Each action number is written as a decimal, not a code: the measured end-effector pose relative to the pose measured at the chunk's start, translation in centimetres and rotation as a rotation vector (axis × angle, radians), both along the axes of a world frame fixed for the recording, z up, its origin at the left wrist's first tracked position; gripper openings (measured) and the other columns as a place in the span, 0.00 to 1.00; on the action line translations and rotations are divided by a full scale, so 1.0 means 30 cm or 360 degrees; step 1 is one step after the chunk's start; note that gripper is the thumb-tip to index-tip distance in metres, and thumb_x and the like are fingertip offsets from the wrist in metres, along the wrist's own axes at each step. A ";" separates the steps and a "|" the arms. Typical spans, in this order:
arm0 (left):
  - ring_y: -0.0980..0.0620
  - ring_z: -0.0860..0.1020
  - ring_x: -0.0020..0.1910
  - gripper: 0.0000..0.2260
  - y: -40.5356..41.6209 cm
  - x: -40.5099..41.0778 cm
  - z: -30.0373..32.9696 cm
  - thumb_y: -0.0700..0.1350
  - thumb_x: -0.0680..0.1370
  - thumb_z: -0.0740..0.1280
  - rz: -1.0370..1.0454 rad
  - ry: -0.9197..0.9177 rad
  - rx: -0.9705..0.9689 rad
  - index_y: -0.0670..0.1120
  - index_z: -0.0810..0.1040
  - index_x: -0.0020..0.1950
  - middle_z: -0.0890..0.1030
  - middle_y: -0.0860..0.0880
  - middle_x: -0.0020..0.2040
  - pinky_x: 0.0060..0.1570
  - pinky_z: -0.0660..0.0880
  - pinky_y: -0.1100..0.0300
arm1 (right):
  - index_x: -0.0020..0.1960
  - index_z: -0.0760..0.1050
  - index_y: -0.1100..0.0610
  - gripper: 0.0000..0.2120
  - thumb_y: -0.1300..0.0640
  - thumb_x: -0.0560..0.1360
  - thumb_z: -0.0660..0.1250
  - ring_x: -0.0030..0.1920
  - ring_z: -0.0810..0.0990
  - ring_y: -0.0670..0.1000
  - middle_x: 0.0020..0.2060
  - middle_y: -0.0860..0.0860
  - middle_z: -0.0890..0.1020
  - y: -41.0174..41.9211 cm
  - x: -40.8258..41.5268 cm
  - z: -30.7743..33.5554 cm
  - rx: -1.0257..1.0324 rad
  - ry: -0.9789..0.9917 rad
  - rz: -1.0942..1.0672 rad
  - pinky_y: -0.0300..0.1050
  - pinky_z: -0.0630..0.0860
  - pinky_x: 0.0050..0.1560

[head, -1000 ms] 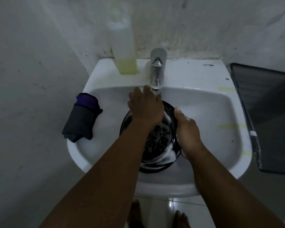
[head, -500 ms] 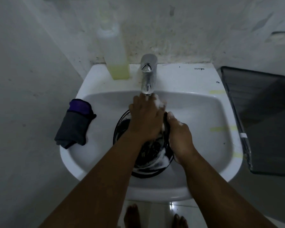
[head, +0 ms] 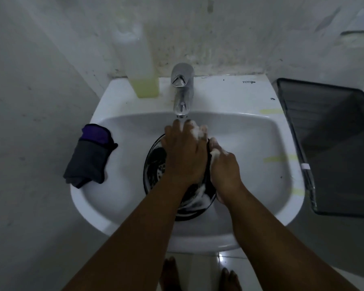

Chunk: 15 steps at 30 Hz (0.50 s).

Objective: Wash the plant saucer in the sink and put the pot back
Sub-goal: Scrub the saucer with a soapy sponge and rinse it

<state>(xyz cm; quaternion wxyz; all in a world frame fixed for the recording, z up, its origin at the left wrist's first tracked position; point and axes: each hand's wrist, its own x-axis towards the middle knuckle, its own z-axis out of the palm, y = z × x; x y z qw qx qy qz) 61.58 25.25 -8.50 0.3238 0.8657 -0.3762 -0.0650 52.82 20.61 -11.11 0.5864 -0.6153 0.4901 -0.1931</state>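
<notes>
A black round plant saucer (head: 156,162), streaked with white foam, lies in the white sink basin (head: 250,143) below the tap. My left hand (head: 185,154) rests flat on the saucer's inside, fingers spread and soapy, fingertips just under the spout. My right hand (head: 225,166) grips the saucer's right rim, with foam on its thumb. Much of the saucer is hidden under my hands and forearms. No pot is in view.
A chrome tap (head: 181,91) stands at the back of the sink. A bottle of yellowish liquid (head: 143,66) sits to its left. A folded grey and purple cloth (head: 90,156) hangs over the sink's left rim. A dark tray (head: 332,143) lies to the right.
My left hand has slid across the saucer towards the right, close against my right hand. The right hand keeps its hold on the rim. The view has shifted slightly.
</notes>
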 end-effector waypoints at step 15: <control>0.38 0.74 0.54 0.20 0.182 -0.121 -0.065 0.54 0.83 0.54 -0.0056 -0.0085 -0.0037 0.39 0.77 0.54 0.75 0.37 0.57 0.56 0.71 0.45 | 0.48 0.80 0.65 0.23 0.47 0.85 0.59 0.28 0.82 0.44 0.31 0.53 0.84 0.020 0.035 0.099 0.0665 -0.0200 -0.0319 0.35 0.76 0.25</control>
